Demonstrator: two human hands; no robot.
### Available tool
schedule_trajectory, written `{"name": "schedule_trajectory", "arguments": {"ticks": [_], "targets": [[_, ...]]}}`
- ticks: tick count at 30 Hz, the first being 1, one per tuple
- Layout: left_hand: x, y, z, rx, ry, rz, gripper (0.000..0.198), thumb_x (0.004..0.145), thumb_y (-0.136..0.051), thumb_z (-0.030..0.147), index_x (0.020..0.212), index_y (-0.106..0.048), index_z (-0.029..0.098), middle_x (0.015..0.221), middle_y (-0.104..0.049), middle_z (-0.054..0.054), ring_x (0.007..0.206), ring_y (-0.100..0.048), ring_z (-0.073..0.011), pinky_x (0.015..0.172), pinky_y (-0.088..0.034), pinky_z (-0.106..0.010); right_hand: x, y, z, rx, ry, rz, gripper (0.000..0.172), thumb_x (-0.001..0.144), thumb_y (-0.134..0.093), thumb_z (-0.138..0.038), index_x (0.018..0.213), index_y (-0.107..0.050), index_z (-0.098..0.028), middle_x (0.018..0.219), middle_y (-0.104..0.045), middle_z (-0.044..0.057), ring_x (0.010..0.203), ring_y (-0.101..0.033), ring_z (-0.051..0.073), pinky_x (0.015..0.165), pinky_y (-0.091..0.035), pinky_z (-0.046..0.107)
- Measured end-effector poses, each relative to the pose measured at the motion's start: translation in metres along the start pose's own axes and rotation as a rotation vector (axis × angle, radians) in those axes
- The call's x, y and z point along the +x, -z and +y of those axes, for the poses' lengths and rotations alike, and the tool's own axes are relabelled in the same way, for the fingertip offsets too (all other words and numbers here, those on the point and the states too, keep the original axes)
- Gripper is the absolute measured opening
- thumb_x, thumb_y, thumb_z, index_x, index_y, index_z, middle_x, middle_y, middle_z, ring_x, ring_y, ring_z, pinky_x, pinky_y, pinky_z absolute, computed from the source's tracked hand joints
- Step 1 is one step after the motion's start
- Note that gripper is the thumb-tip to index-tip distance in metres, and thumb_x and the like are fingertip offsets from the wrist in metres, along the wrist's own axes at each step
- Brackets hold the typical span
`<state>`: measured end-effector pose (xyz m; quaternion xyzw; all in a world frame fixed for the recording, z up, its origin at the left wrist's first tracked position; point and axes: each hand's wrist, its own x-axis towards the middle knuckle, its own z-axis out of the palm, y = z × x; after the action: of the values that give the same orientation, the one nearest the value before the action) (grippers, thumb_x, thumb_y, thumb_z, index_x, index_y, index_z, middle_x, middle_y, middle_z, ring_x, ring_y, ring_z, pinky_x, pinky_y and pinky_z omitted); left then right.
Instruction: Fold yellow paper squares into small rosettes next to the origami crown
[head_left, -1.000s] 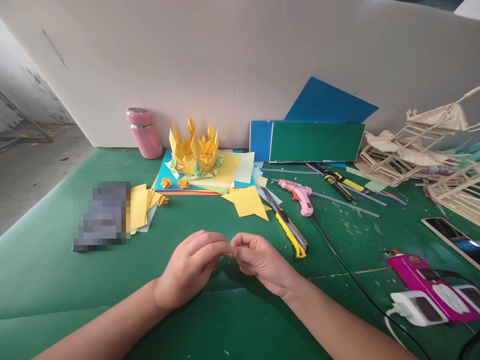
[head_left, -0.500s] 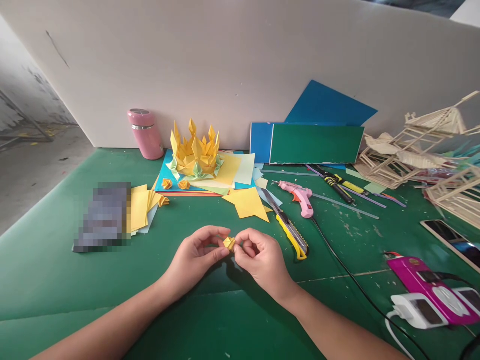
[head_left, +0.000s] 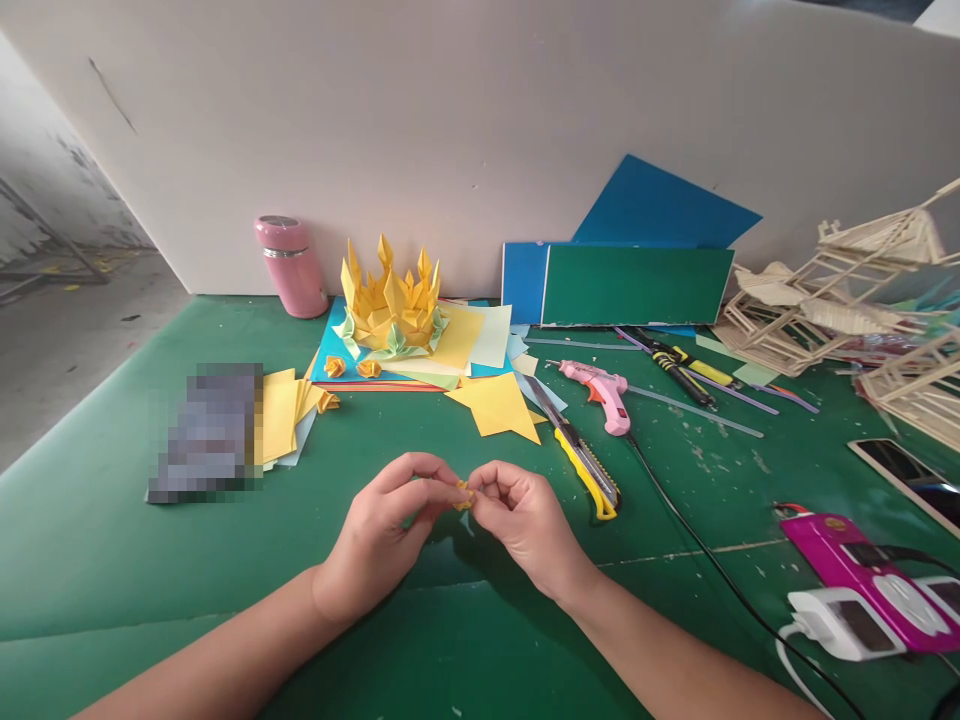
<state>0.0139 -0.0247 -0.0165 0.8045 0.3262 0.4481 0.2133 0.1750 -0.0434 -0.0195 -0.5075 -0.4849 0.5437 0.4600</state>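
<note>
Between my fingertips is a small folded yellow paper flower (head_left: 464, 497), mostly covered by the fingers. My left hand (head_left: 397, 515) pinches it from the left, and my right hand (head_left: 521, 515) grips its right side with thumb and fingers. Both hands are held just above the green table (head_left: 360, 660). Similar folded paper flowers lie farther back: one orange-yellow flower (head_left: 334, 367) and another flower (head_left: 368, 369) on blue paper, and a third flower (head_left: 328, 402) by the paper stack. A yellow origami crown (head_left: 394, 300) with pale green folded pieces stands behind them.
Beyond my right hand lie a yellow utility knife (head_left: 585, 470), a pink glue gun (head_left: 600, 390) with its cord, and a magenta power strip (head_left: 862, 580). A yellow paper piece (head_left: 499, 408) lies ahead. At left are yellow sheets (head_left: 279, 415); a pink flask (head_left: 291, 268) stands behind. Stick models (head_left: 795, 320) occupy the right.
My left fingers have shifted over the paper flower, which is turned and more hidden now. My right hand stays pinched on it. The view has moved slightly.
</note>
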Motion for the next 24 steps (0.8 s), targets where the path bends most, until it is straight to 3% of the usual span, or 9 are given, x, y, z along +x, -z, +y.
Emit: {"name": "schedule_trajectory", "arguments": {"ticks": [4, 6, 10, 15, 18, 21, 24], "targets": [[-0.001, 0.001, -0.002, 0.020, -0.050, -0.015, 0.027, 0.082, -0.052, 0.001, 0.084, -0.067, 0.023, 0.086, -0.064, -0.002, 0.073, -0.065, -0.0116, 0.068, -0.056, -0.021, 0.001, 0.002, 0.003, -0.012, 0.006, -0.024, 0.016, 0.066, -0.063, -0.032, 0.066, -0.056, -0.017, 0.050, -0.031, -0.009, 0.048, -0.027, 0.008, 0.046, -0.025, 0.021], [-0.001, 0.000, -0.003, -0.012, -0.008, -0.012, 0.027, 0.081, -0.052, 0.001, 0.087, -0.067, 0.023, 0.086, -0.062, -0.002, 0.075, -0.064, -0.0124, 0.069, -0.057, -0.023, 0.001, 0.002, 0.003, -0.044, 0.053, -0.003, 0.018, 0.069, -0.063, -0.033, 0.068, -0.057, -0.017, 0.050, -0.031, -0.009, 0.047, -0.027, 0.008, 0.046, -0.025, 0.021], [0.001, -0.003, -0.003, -0.223, 0.217, -0.003, 0.028, 0.077, -0.056, 0.006, 0.095, -0.066, 0.024, 0.091, -0.057, -0.002, 0.082, -0.064, -0.0145, 0.070, -0.060, -0.026, 0.001, 0.001, 0.003, -0.147, 0.208, 0.088, 0.016, 0.076, -0.059, -0.033, 0.071, -0.058, -0.018, 0.051, -0.032, -0.008, 0.047, -0.031, 0.009, 0.046, -0.029, 0.022], [0.006, -0.005, -0.001, -0.502, 0.502, 0.021, 0.013, 0.070, -0.069, 0.017, 0.082, -0.064, 0.020, 0.090, -0.056, -0.002, 0.085, -0.062, -0.0159, 0.075, -0.059, -0.029, -0.001, 0.000, 0.002, -0.250, 0.336, 0.105, 0.012, 0.081, -0.056, -0.030, 0.079, -0.060, -0.018, 0.052, -0.036, -0.007, 0.047, -0.036, 0.009, 0.046, -0.034, 0.021], [0.009, -0.002, 0.000, -0.642, 0.679, 0.053, 0.020, 0.066, -0.073, 0.022, 0.082, -0.060, 0.019, 0.084, -0.059, -0.001, 0.081, -0.061, -0.0148, 0.071, -0.057, -0.027, 0.001, 0.006, 0.002, -0.338, 0.437, 0.172, 0.011, 0.085, -0.053, -0.028, 0.087, -0.059, -0.019, 0.055, -0.043, -0.006, 0.048, -0.043, 0.010, 0.047, -0.039, 0.022], [0.011, 0.001, 0.000, -0.693, 0.789, 0.072, 0.028, 0.064, -0.075, 0.026, 0.085, -0.058, 0.019, 0.082, -0.062, 0.000, 0.079, -0.061, -0.0142, 0.071, -0.054, -0.026, 0.012, 0.019, 0.002, -0.570, 0.614, 0.314, 0.011, 0.086, -0.050, -0.023, 0.089, -0.060, -0.020, 0.071, -0.057, 0.001, 0.064, -0.055, 0.016, 0.057, -0.046, 0.027], [0.013, 0.003, -0.001, -0.628, 0.785, 0.085, 0.028, 0.065, -0.074, 0.029, 0.087, -0.060, 0.019, 0.092, -0.064, -0.003, 0.083, -0.062, -0.0157, 0.074, -0.054, -0.028, 0.024, 0.032, 0.005, -0.821, 0.710, 0.414, 0.015, 0.085, -0.050, -0.022, 0.094, -0.061, -0.020, 0.096, -0.060, 0.010, 0.094, -0.057, 0.025, 0.078, -0.048, 0.038]]}}
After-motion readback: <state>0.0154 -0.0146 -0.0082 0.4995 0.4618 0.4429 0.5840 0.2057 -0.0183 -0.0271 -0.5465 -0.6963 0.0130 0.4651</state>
